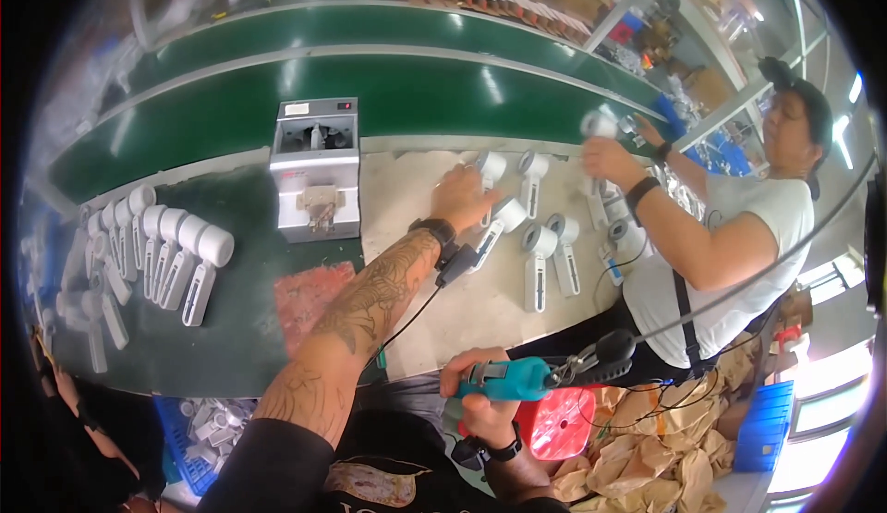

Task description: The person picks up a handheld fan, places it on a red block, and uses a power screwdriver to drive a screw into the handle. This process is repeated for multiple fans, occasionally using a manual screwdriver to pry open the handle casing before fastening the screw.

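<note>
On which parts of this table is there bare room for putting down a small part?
Two patches: the beige mat between your left forearm and the nearest white handheld devices, and the dark green tabletop between the long row of devices and the red sheet. It is crowded around your left hand and at the tabletop's left end.

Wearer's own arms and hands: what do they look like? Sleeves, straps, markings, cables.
Left hand: bare, black wristband, dark module with black cable; tattooed forearm, black sleeve. Right hand: bare, dark wrist strap.
</note>
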`<state>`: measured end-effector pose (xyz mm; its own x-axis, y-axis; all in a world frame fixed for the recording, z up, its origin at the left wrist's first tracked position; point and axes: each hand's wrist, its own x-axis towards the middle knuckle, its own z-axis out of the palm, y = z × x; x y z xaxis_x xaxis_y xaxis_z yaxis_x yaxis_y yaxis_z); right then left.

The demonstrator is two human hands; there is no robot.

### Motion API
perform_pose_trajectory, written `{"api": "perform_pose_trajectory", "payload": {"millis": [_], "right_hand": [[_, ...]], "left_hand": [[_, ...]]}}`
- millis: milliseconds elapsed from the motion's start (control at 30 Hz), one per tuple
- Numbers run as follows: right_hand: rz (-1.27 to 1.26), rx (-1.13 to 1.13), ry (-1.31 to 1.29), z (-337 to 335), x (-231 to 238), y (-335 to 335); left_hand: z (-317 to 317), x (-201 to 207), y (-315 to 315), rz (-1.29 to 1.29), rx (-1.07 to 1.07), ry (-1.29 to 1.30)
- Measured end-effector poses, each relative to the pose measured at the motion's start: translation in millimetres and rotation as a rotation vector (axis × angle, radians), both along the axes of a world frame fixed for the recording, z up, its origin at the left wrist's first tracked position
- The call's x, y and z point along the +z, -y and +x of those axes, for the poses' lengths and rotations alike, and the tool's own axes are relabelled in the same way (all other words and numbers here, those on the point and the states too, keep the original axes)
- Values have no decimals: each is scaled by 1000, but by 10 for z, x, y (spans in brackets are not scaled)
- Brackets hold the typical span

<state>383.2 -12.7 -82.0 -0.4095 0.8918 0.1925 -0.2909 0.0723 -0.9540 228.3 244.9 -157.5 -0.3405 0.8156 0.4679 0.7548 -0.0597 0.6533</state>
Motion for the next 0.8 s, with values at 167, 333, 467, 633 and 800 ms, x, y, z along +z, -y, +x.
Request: {"api": "perform_pose_trajectory", "payload": {"millis": [167, 333, 467, 633, 800], "right_hand": [[18, -36, 25, 116, -17, -59], [7, -56, 122, 71, 19, -311], [-2, 98, 36, -124, 43, -499], [25, 15, -3, -513, 172, -635], [124, 104, -108, -1216, 403, -823]], "left_hand": [[-215, 63, 128, -147, -67, 23], [-594, 565, 1159, 20, -144, 47], [-850, 744, 2031, -154, -80, 10], [-1325, 668, 2646, -243, -172, 23], [-1466, 448, 2774, -91, -247, -31]]}}
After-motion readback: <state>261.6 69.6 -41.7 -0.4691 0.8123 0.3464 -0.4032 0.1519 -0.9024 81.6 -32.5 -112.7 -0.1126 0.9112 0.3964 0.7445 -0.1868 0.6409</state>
